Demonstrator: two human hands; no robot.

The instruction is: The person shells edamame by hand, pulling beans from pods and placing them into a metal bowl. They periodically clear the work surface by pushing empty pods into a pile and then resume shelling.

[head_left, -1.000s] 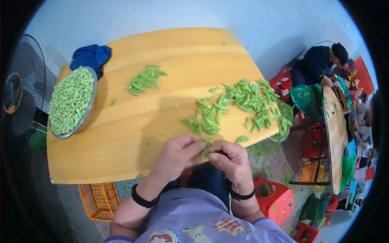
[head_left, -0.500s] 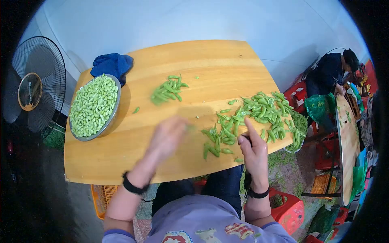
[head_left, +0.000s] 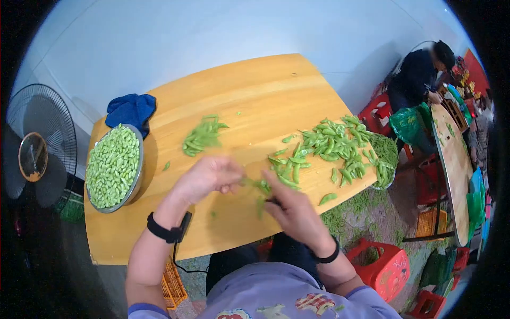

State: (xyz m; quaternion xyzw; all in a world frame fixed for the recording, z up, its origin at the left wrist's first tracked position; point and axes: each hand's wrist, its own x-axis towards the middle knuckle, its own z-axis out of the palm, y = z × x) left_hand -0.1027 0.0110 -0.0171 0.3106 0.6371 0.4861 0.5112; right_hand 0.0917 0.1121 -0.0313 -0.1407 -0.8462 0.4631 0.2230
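Over a wooden table (head_left: 223, 95), the left hand (head_left: 207, 178) and right hand (head_left: 289, 207) meet, blurred, fingers closed on a green edamame pod (head_left: 254, 184) between them. A heap of unshelled pods (head_left: 329, 143) lies just right, a metal bowl of shelled beans (head_left: 112, 166) far left. Shelling probably goes best gripping both pod ends firmly, above the tabletop.
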